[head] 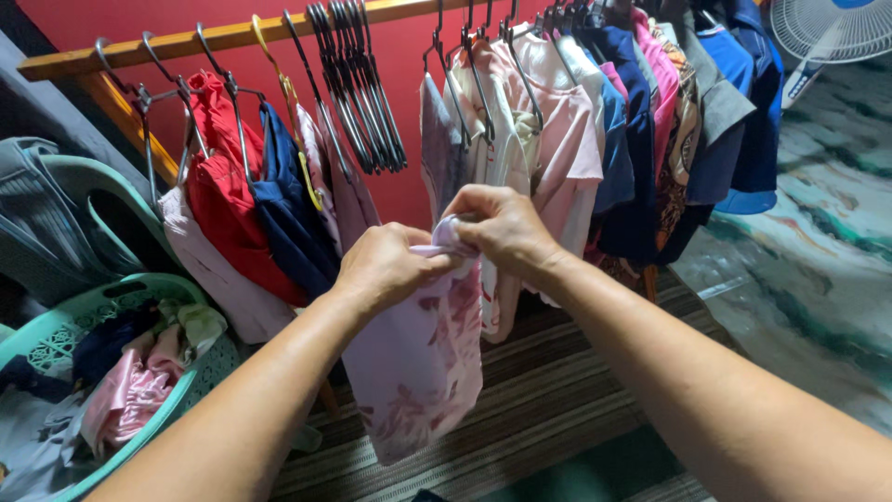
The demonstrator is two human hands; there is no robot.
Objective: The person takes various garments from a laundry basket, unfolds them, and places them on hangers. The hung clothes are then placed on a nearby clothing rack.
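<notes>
My left hand [383, 265] and my right hand [500, 228] both grip the top edge of a pale lilac garment with a pink leaf print [418, 363]. The cloth hangs down below my hands, in front of a wooden clothes rail [214, 37]. Bunched fabric shows between my thumbs. Just behind my hands hang light pink and white tops [548, 130] on dark hangers. A cluster of bare black hangers [358, 84] hangs on the rail above my left hand.
Red, navy and white clothes [242, 204] hang at the rail's left; blue, pink and patterned clothes [688, 112] crowd its right. A teal laundry basket [177, 409] with mixed clothes sits lower left. A white fan [832, 33] stands top right. Striped mat [548, 390] below.
</notes>
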